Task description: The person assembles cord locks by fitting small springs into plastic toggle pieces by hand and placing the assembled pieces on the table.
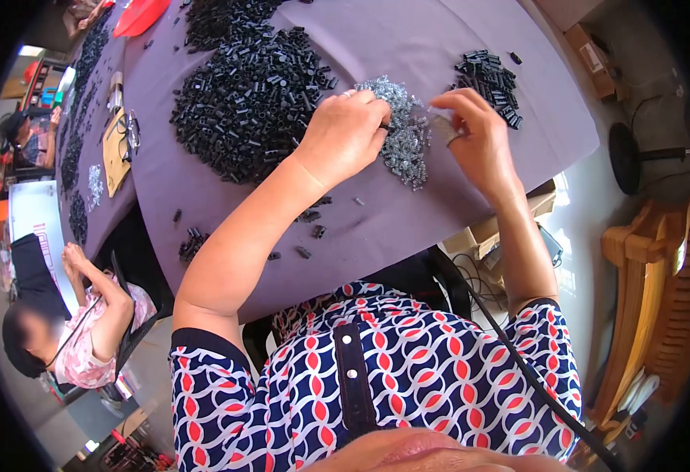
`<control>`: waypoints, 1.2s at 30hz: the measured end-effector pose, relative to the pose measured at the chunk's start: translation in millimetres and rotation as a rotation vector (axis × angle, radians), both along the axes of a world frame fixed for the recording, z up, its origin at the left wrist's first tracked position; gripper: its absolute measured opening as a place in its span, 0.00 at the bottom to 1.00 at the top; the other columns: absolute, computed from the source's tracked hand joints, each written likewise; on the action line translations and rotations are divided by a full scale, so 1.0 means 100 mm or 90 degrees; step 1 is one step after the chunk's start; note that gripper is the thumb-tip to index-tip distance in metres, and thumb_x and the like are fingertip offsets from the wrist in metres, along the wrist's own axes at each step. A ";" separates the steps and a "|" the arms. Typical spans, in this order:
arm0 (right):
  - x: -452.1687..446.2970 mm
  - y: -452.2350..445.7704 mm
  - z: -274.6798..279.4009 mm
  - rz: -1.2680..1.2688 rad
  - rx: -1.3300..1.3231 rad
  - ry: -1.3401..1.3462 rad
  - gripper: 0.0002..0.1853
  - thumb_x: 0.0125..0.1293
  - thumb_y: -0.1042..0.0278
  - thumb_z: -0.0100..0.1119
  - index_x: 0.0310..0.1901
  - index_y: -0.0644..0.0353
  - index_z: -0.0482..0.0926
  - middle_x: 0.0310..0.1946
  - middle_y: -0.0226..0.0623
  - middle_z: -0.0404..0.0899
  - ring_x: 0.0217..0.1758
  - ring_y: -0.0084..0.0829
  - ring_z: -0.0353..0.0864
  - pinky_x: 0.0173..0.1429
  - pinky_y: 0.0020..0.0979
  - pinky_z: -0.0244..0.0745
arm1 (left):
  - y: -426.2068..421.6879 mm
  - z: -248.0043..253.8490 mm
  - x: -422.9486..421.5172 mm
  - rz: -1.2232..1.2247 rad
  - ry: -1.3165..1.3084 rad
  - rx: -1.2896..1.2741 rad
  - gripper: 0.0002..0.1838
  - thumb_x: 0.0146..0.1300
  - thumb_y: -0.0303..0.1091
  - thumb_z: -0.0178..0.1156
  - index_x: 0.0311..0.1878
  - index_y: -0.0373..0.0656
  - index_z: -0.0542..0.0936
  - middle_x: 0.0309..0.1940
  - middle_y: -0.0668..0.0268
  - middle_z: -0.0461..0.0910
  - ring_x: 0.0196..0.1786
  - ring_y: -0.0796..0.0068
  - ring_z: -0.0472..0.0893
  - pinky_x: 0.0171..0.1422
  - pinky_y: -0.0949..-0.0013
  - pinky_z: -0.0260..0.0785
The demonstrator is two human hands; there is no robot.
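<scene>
My left hand [346, 135] is closed above the purple tablecloth, between a large heap of small black plastic pieces [242, 102] and a smaller pile of clear plastic pieces [408, 153]. A bit of a black piece [386, 126] shows at its fingertips. On the other side of the clear pile, my right hand [477, 130] has its fingers curled in a pinch. Something tiny and pale appears at the tip of its index finger, too small to name. Just beyond the right hand lies another pile of black tubular pieces [488, 82].
Loose black pieces [194, 244] lie near the front edge of the tablecloth [408, 228]. Glasses [132, 132] and a brown envelope [115, 153] rest at the left, with a red tray [140, 16] farther back. Another person [85, 330] sits at the left; a wooden chair [644, 291] stands right.
</scene>
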State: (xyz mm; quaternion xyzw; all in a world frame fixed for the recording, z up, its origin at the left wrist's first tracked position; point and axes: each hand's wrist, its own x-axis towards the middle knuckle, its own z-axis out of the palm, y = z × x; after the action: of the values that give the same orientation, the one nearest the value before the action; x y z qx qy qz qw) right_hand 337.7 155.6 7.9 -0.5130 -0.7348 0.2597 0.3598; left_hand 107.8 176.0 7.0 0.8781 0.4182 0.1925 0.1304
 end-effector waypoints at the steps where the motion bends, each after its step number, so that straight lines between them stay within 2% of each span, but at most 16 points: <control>1: -0.06 -0.01 -0.01 0.018 -0.011 0.021 0.18 0.57 0.83 0.64 0.49 0.60 0.83 0.41 0.37 0.80 0.36 0.33 0.81 0.41 0.31 0.78 | 0.00 0.01 0.00 -0.002 0.002 0.001 0.07 0.56 0.28 0.66 0.38 0.40 0.82 0.36 0.58 0.81 0.43 0.54 0.81 0.51 0.56 0.73; 4: -0.18 -0.01 -0.04 0.055 -0.021 0.030 0.19 0.55 0.83 0.65 0.50 0.60 0.83 0.39 0.36 0.80 0.34 0.30 0.80 0.40 0.31 0.77 | -0.01 0.03 0.00 0.021 -0.014 -0.007 0.06 0.57 0.27 0.66 0.38 0.39 0.81 0.34 0.58 0.80 0.42 0.55 0.81 0.49 0.58 0.74; 6: -0.26 -0.01 -0.02 0.095 -0.034 0.090 0.18 0.54 0.83 0.65 0.49 0.60 0.84 0.39 0.36 0.80 0.34 0.30 0.79 0.39 0.31 0.76 | -0.03 0.06 0.00 0.079 -0.083 -0.085 0.08 0.59 0.28 0.67 0.40 0.38 0.82 0.31 0.61 0.79 0.36 0.64 0.81 0.45 0.64 0.74; 7: -0.25 -0.01 -0.01 0.097 -0.042 0.068 0.22 0.52 0.84 0.65 0.51 0.61 0.82 0.41 0.36 0.81 0.36 0.30 0.81 0.40 0.31 0.78 | -0.04 0.09 0.00 0.079 -0.082 -0.085 0.08 0.59 0.28 0.67 0.40 0.38 0.82 0.31 0.61 0.79 0.36 0.64 0.81 0.45 0.64 0.74; 9: -0.34 -0.03 0.01 0.107 -0.046 0.134 0.24 0.51 0.85 0.65 0.53 0.61 0.81 0.42 0.36 0.81 0.38 0.30 0.83 0.41 0.30 0.79 | -0.06 0.17 -0.01 0.132 -0.173 -0.268 0.08 0.64 0.29 0.67 0.44 0.36 0.82 0.32 0.67 0.81 0.34 0.77 0.79 0.42 0.72 0.73; 10: -0.38 -0.04 0.02 0.117 -0.051 0.199 0.26 0.51 0.86 0.65 0.54 0.61 0.80 0.43 0.36 0.80 0.40 0.30 0.84 0.42 0.30 0.80 | -0.06 0.15 0.00 0.132 -0.173 -0.268 0.08 0.64 0.29 0.67 0.44 0.36 0.82 0.32 0.67 0.81 0.34 0.77 0.79 0.42 0.72 0.73; 12: -0.43 -0.06 0.05 0.128 -0.056 0.189 0.28 0.50 0.86 0.66 0.56 0.61 0.79 0.46 0.37 0.80 0.43 0.31 0.85 0.44 0.30 0.81 | -0.05 0.09 0.00 0.164 -0.356 -0.425 0.08 0.67 0.29 0.66 0.46 0.35 0.83 0.36 0.70 0.84 0.36 0.84 0.79 0.44 0.76 0.72; 13: -0.46 -0.07 0.06 0.123 -0.056 0.173 0.27 0.50 0.86 0.66 0.56 0.61 0.79 0.46 0.38 0.80 0.42 0.31 0.85 0.43 0.30 0.82 | -0.04 0.06 -0.01 0.164 -0.358 -0.426 0.08 0.67 0.29 0.66 0.46 0.35 0.83 0.36 0.70 0.84 0.36 0.84 0.79 0.44 0.76 0.72; 15: -0.50 -0.09 0.07 0.111 -0.057 0.154 0.26 0.52 0.85 0.66 0.56 0.61 0.79 0.48 0.39 0.79 0.43 0.32 0.85 0.43 0.31 0.82 | 0.00 0.02 -0.04 0.142 -0.531 -0.548 0.08 0.70 0.30 0.64 0.46 0.36 0.84 0.38 0.71 0.85 0.37 0.84 0.79 0.45 0.77 0.72; 18: -0.51 -0.10 0.03 0.097 -0.082 0.190 0.25 0.53 0.85 0.66 0.55 0.61 0.80 0.48 0.39 0.80 0.44 0.32 0.86 0.45 0.31 0.83 | -0.02 -0.01 -0.08 0.168 -0.568 -0.603 0.08 0.70 0.32 0.63 0.47 0.38 0.84 0.38 0.72 0.84 0.37 0.85 0.79 0.45 0.79 0.72; 25: -0.49 -0.02 -0.25 0.092 -0.087 0.264 0.21 0.58 0.88 0.63 0.54 0.64 0.82 0.44 0.37 0.84 0.43 0.28 0.87 0.47 0.27 0.83 | -0.07 -0.02 -0.14 0.165 -0.536 -0.605 0.09 0.71 0.34 0.63 0.47 0.40 0.85 0.36 0.72 0.84 0.36 0.87 0.78 0.43 0.80 0.71; 27: -0.49 -0.05 -0.16 0.065 -0.181 0.354 0.17 0.61 0.88 0.62 0.52 0.66 0.82 0.42 0.37 0.86 0.43 0.25 0.86 0.48 0.27 0.83 | -0.06 -0.04 -0.16 0.183 -0.530 -0.583 0.10 0.71 0.35 0.64 0.47 0.39 0.85 0.36 0.70 0.85 0.36 0.85 0.80 0.43 0.79 0.73; 31: -0.47 -0.07 -0.08 0.064 -0.287 0.389 0.13 0.63 0.87 0.61 0.50 0.69 0.82 0.44 0.37 0.86 0.44 0.22 0.86 0.49 0.26 0.83 | -0.13 0.02 -0.11 0.199 -0.596 -0.586 0.09 0.71 0.34 0.64 0.47 0.39 0.84 0.37 0.68 0.86 0.37 0.83 0.83 0.44 0.78 0.76; 34: -0.49 -0.10 -0.10 0.041 -0.202 0.400 0.13 0.62 0.84 0.64 0.49 0.65 0.83 0.40 0.35 0.85 0.41 0.24 0.86 0.45 0.27 0.82 | -0.19 0.04 -0.01 0.241 -0.656 -0.611 0.08 0.72 0.32 0.63 0.47 0.38 0.84 0.38 0.67 0.86 0.38 0.80 0.85 0.44 0.75 0.78; 36: -0.50 -0.14 -0.07 0.031 0.032 0.195 0.15 0.61 0.82 0.66 0.50 0.61 0.83 0.37 0.35 0.83 0.39 0.27 0.86 0.43 0.30 0.80 | -0.24 0.02 0.08 0.285 -0.764 -0.605 0.07 0.71 0.31 0.63 0.44 0.36 0.85 0.35 0.67 0.86 0.34 0.80 0.84 0.40 0.76 0.77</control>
State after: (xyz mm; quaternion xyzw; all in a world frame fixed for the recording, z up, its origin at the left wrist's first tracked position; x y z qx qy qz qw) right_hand 287.9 142.0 0.4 -0.4402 -0.6896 0.3252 0.4742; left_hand 116.3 152.1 9.5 0.3702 0.4804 0.4548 0.6522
